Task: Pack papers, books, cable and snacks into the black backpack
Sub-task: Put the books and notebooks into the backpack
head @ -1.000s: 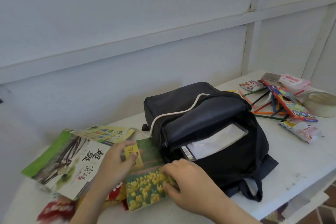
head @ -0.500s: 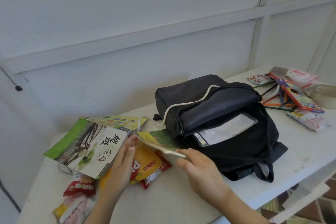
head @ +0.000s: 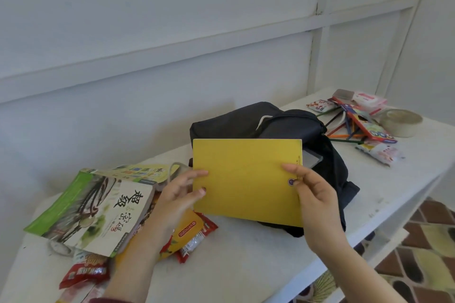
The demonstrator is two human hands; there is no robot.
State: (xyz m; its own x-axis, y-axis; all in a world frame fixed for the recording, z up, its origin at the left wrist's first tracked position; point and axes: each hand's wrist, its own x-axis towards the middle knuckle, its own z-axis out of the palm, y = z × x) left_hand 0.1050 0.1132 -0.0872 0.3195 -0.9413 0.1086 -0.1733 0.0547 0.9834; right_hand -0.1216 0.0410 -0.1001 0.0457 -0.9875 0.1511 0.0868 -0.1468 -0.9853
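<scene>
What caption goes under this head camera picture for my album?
Left hand and right hand hold a flat yellow book upright before the open black fabric backpack.

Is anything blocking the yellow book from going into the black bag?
Nothing visible does. Both hands, left and right, hold the yellow book upright right in front of the black backpack. The book itself hides most of the bag's opening, so I cannot see whether the papers already inside leave room.

book (head: 246,179) held in both hands: plain yellow | backpack (head: 332,167) behind it: black | book (head: 98,209) left of grip: green-edged, white cover
</scene>
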